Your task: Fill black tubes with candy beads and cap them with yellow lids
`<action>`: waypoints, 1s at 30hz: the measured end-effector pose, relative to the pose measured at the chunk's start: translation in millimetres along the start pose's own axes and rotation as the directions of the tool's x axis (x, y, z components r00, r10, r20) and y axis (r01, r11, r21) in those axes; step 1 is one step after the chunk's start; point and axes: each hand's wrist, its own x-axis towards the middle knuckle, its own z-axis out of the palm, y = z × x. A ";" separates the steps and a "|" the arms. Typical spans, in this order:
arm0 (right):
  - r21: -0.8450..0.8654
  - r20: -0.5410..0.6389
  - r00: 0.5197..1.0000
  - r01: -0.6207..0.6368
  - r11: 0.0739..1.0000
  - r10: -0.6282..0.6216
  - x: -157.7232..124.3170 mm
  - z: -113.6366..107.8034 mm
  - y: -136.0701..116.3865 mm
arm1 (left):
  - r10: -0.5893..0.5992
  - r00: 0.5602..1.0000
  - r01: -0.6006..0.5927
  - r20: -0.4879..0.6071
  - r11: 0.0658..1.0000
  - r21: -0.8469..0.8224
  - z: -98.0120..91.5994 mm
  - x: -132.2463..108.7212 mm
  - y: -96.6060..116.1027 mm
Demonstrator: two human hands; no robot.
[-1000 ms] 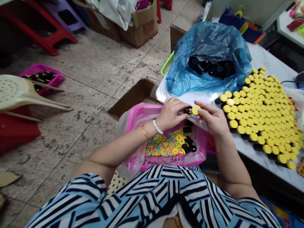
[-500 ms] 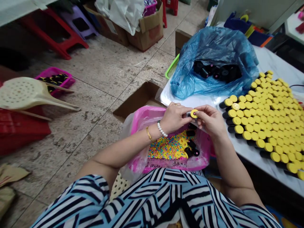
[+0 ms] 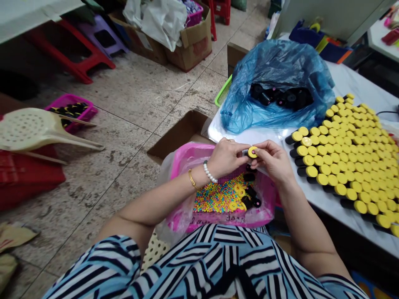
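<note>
Yellow-capped black tube (image 3: 252, 152) lies roughly level above the pink tray (image 3: 179, 160), body closed in the left hand (image 3: 226, 158), capped end toward the pinching right hand (image 3: 274, 161).

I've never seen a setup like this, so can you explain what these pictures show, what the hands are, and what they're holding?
This picture comes from a camera worn on a person's head, looking down, so these are a person's own bare hands, not a machine. The left hand and right hand together hold a small black tube with a yellow end. Below them, a pink tray holds tiny multicoloured beads. On the white table to the right lie packed rows of yellow-topped black tubes. A blue plastic bag holds more black tubes.
</note>
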 end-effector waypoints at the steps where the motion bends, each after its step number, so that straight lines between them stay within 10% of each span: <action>1: 0.001 0.001 1.000 -0.004 1.000 0.004 -0.5 0.5 -0.4 | -0.006 1.000 0.006 0.014 1.000 -0.009 -2.8 0.3 2.3; 6: -0.008 0.014 1.000 -0.001 1.000 0.001 -2.7 0.3 1.3 | -0.113 0.947 0.213 0.300 0.922 -0.323 -20.8 8.2 16.3; 11: -0.026 0.035 0.999 0.022 0.999 -0.021 -3.3 -2.5 3.7 | -0.166 0.772 0.608 0.613 0.474 -0.637 -16.0 19.0 18.3; 17: -0.034 0.086 0.993 0.080 0.996 -0.076 -3.1 -2.4 -1.5 | -0.359 0.730 0.683 0.582 0.341 -0.646 -4.7 20.5 23.5; 30: 0.199 0.172 0.985 -0.038 0.979 0.003 -1.9 -32.6 5.4 | -0.244 0.735 0.673 0.633 0.144 -0.726 5.0 7.7 7.2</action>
